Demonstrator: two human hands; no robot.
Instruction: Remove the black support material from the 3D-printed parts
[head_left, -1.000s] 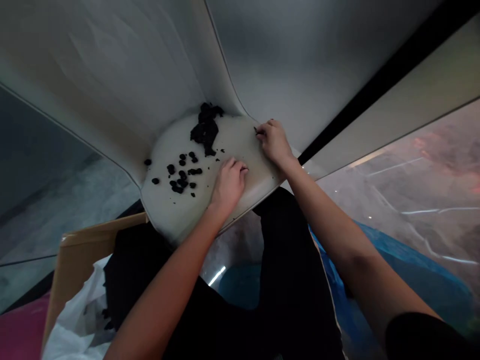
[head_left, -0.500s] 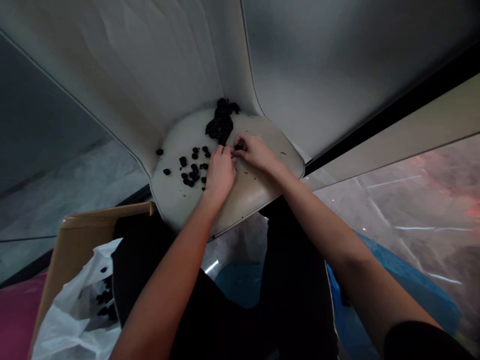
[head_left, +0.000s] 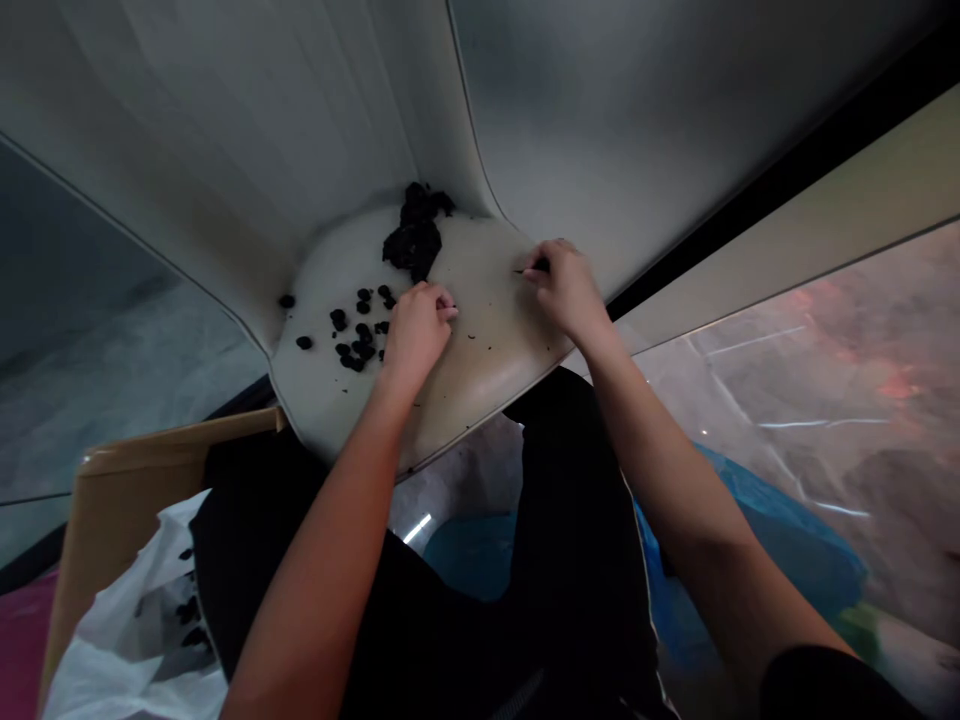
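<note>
Hands (head_left: 418,328) are curled, the left partly hiding black lumps (head_left: 364,351).

A pale upholstered chair seat (head_left: 480,260) with a piped edge carries a crumpled black clump (head_left: 415,243) toward its rear. Small rounded black lumps (head_left: 363,332) lie scattered left of centre, some touching, two apart near the left edge; tiny dark shreds (head_left: 471,337) dot the surface.
</note>
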